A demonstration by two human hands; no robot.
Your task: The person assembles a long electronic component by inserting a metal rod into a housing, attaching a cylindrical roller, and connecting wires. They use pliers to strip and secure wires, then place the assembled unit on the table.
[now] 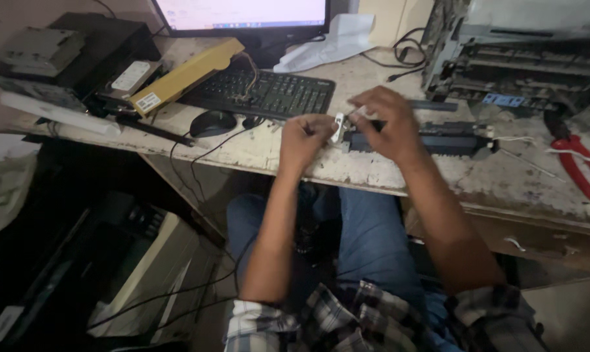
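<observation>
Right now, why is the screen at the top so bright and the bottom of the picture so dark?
In the head view, the monitor glares almost white and washes out; under the worn desk the printer sinks into deep shadow; the right hand looks a little motion-blurred, and the left hand slightly soft.

I count my two hands, the left hand and the right hand, on one long black cartridge with one small white end piece. On the surface I see one keyboard, one mouse, one monitor, one yellow box, one hard drive, one red pliers and one opened printer.
</observation>
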